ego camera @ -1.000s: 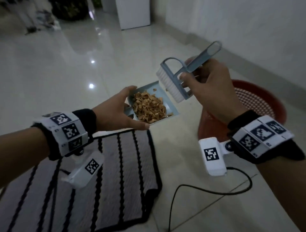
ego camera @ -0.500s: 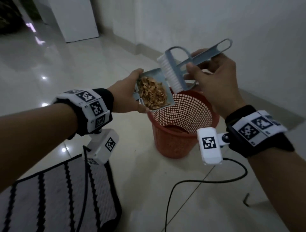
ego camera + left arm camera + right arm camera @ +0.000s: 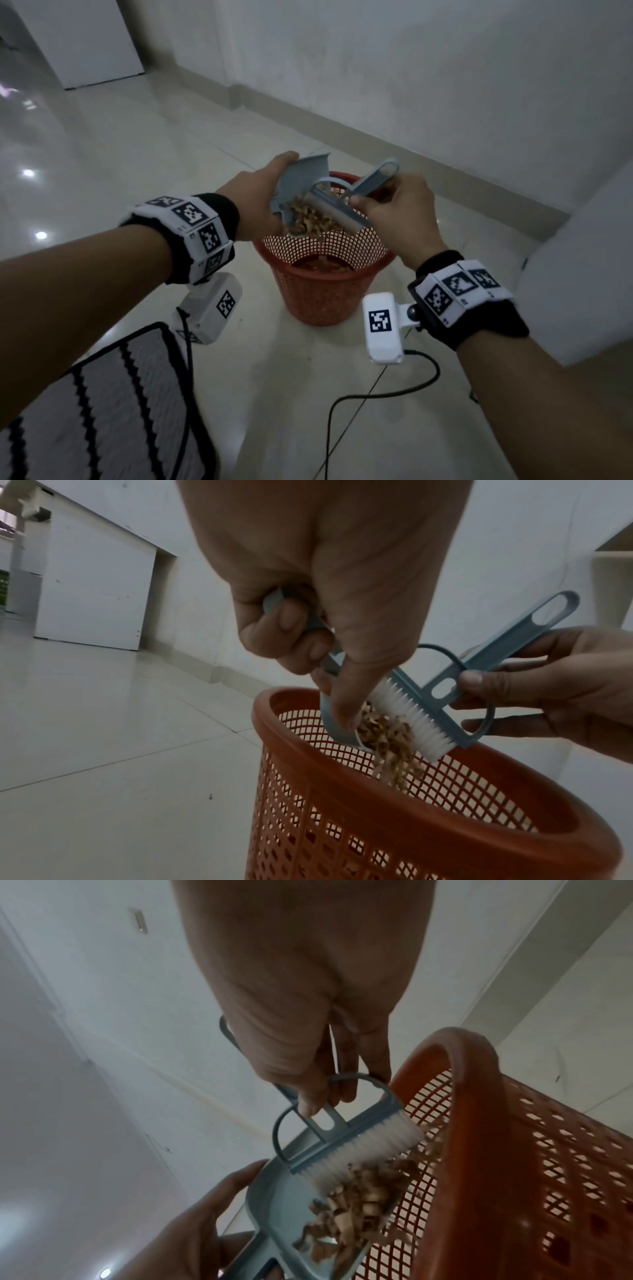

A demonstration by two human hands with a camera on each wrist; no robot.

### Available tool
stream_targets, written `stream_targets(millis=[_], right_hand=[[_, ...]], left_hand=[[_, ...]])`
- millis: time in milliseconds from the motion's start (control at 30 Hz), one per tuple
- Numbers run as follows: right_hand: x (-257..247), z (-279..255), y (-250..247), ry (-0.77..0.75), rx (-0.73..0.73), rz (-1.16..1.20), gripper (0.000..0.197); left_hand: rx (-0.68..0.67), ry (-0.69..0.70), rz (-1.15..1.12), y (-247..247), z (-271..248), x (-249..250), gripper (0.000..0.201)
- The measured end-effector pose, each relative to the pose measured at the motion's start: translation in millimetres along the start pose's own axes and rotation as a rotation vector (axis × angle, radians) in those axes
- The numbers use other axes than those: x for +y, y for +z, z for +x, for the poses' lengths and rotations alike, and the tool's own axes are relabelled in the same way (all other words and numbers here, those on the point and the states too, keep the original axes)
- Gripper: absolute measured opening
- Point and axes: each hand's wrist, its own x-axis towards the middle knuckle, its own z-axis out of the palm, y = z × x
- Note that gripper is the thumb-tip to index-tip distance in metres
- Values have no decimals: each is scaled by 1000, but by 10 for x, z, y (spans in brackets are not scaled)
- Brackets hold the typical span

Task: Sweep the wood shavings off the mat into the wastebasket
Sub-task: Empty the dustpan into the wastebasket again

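— Spilling off the tilted blue-grey dustpan, the wood shavings drop straight into the red mesh wastebasket. Do you see them land?

— Partly. Some brown shavings already lie on the wastebasket's bottom, seen through the open top in the head view; how many I cannot tell, since the mesh wall and dim light blur them.

— And in the dustpan?

— A loose heap of pale brown curls sits at its lower lip, just over the rim, with a thin stream hanging below it in the left wrist view.

— What holds the dustpan?

— The left hand grips it by the handle end, fingers curled round it, thumb along the pan's edge. The handle itself is mostly hidden inside the fist.

— The other hand?

— The right hand pinches the stem of a small blue-grey hand brush, whose white bristles touch the heap in the pan. 1 finger passes through a loop on the brush; the rest of that grip is covered by the palm in the right wrist view.

— Anything else?

— The black-and-white striped mat lies on the glossy tiled floor at lower left, cut off by the frame, apart from the wastebasket. A black cable trails across the tiles.
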Motion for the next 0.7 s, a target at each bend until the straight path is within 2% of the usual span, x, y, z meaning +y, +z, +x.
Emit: stream_targets(millis=[133, 233, 333, 433, 533, 633, 700], right_hand=[[-65, -25, -7, -31, 30, 39, 19], [-69, -18, 101, -23, -22, 104, 21], [8, -23, 211, 7, -90, 29, 23], [14, -41, 179, -40, -53, -54, 17], [-66, -38, 147, -130, -16, -37, 11], [-140, 1, 206, -159, -107, 0, 13], [-145, 5, 234, -192, -188, -74, 13]], left_hand=[[-38, -23, 26, 60, -1, -41, 103], [-38, -37, 9, 53, -5, -84, 103], [0, -50, -44, -25, -2, -104, 104], [20, -83, -50, -123, 7, -159, 105], [7, -100, -13, -147, -12, -199, 109], [-13, -99, -27, -126, -30, -187, 110], [-10, -98, -45, -113, -26, -172, 109]])
